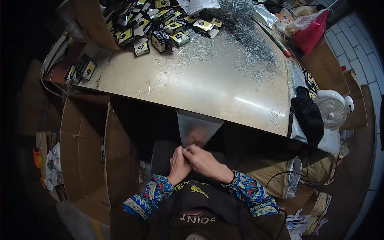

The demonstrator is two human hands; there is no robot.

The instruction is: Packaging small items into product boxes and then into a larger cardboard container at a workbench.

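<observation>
Close in front of my body, my left hand [179,166] and my right hand [205,163] meet with fingers closed. Between them shows a sliver of something small, mostly hidden by the fingers, so its kind cannot be told. Just beyond the fingertips, a shiny metal chute [194,119] slopes down from the table's near edge and narrows toward my hands. On the metal-topped table [128,76], bent metal wire pieces [172,76] lie scattered, and a big heap of them [244,24] rises at the back. Several small yellow, black and white boxes [174,28] are piled at the back left.
An open cardboard box [86,148] stands at the left below the table. On the right are a white fan [331,108], a black bag-like thing [308,116] and a dark cable [276,176]. More small boxes [85,69] sit at the table's left end.
</observation>
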